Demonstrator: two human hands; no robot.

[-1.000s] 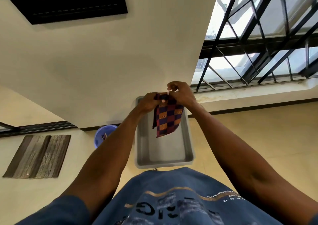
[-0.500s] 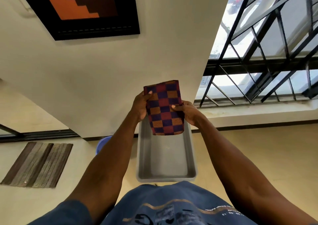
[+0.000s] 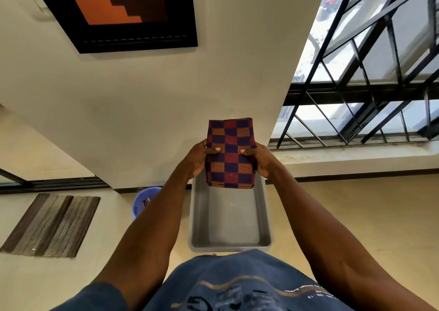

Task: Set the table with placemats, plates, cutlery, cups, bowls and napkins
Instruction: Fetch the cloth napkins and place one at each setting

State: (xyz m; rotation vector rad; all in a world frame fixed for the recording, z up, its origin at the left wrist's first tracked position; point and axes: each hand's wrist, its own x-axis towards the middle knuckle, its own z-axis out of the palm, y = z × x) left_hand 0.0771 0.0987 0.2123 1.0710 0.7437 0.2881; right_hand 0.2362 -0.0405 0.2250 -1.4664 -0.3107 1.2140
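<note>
While both hands [image 3: 198,157] [image 3: 261,159] pinch folded napkin [image 3: 230,153], thumbs on top, above bin [image 3: 229,225] at 6 o'clock; no table seen, setting progress unknowable.

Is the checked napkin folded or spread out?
Folded: the checked napkin is a compact rectangle, held by the left hand and right hand.

Floor [image 3: 356,215]: pale beige, smooth. A grey rectangular tray [image 3: 267,218] sits on it at lower centre of frame. A blue bowl [image 3: 142,200] stands just left of the tray. A brown striped mat [image 3: 51,225] lies at lower left, well apart.
</note>
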